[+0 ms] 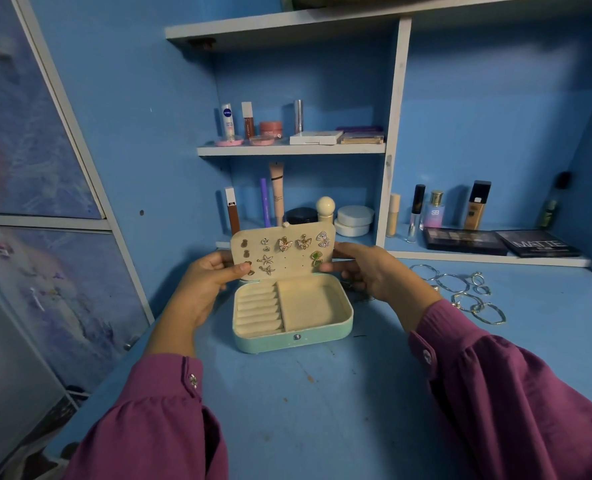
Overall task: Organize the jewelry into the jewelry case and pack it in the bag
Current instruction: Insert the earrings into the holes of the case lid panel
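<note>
Jewelry case (292, 336) sits open on table (287, 410), centre, lid panel (282, 252) upright at rear. Earrings (284, 244) pinned on panel. Left hand (204, 278) at panel's left edge, right hand (367, 271) at right edge. Bracelets (460, 289) on table, right of case. Shelves (291, 148) with cosmetics behind.

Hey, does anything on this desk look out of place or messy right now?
Mostly tidy. The silver bracelets lie loose in a scattered heap on the desk, right of the open jewelry case, whose bottom compartments hold nothing.
</note>
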A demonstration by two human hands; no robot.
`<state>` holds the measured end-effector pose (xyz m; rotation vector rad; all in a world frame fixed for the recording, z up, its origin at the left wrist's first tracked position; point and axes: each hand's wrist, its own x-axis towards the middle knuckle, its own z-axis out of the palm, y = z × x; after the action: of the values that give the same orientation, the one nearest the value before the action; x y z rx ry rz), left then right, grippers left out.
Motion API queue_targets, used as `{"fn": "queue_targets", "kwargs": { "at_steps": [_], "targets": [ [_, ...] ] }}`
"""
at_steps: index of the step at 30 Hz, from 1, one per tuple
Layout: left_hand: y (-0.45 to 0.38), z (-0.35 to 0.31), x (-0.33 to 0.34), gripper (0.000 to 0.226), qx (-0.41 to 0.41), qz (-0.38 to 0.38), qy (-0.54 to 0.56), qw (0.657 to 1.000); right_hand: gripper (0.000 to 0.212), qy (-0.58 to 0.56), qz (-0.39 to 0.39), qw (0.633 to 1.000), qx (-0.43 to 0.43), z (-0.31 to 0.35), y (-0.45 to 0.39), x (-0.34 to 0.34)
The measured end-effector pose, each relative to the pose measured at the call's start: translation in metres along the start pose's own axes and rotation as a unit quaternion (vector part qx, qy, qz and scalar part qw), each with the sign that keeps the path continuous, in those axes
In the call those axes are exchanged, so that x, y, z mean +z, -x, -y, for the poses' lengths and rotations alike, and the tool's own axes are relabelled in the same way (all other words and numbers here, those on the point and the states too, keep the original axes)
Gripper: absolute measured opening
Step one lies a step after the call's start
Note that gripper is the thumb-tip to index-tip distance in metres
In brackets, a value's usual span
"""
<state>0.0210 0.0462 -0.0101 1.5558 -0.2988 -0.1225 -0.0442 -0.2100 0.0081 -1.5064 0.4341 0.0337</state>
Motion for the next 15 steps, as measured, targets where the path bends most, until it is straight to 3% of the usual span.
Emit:
{"fn": "queue_targets", "kwargs": {
  "at_steps": [7,11,15],
  "targets": [
    [0.002,-0.003,-0.003,0.033,-0.031,0.042,0.023,0.998,0.024,-0.018,0.053,0.998,0.035,0.002,-0.003,-0.006],
    [0.001,-0.002,-0.007,0.025,-0.033,0.058,0.009,0.998,0.017,-0.007,0.085,0.996,0.040,0.003,-0.004,-0.010],
    [0.000,-0.001,-0.009,0.050,-0.027,0.046,-0.023,0.998,0.016,0.017,0.109,0.993,0.034,0.004,-0.004,-0.012]
  ]
}}
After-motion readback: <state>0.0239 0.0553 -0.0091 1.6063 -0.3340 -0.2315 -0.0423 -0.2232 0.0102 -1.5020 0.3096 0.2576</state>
